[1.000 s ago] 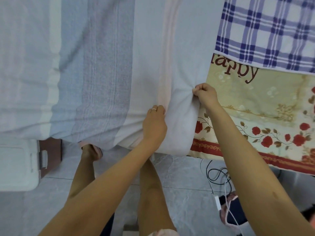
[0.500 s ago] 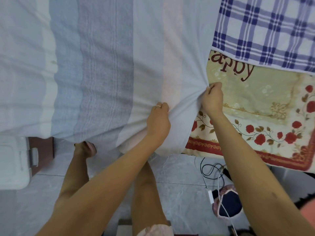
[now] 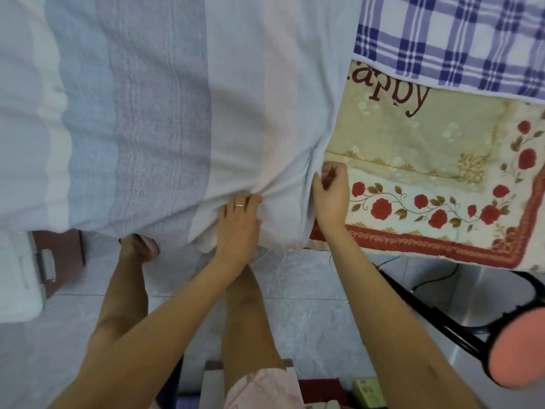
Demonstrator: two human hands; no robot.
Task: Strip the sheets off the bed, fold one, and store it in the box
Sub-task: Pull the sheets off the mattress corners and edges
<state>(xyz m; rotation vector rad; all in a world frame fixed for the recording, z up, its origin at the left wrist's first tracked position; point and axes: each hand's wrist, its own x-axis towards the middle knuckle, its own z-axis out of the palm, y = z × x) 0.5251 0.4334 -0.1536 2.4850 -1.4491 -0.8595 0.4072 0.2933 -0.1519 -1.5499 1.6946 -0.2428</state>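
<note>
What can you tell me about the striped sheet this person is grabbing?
The striped sheet is a thin, soft-looking cloth with broad pale bands of blue, grey, white and pink. It lies spread out flat, its near edge hanging down towards the floor. Its right edge overlaps the floral blanket. The left hand bunches folds near the hanging edge, and the right hand pinches the right edge, so creases fan out from both grips.

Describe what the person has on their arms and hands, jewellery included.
The left arm and right arm are bare as far as the view shows: no sleeves, gloves, watch or bracelet. The left hand wears one thin, plain metal ring. The right hand shows no ring.
</note>
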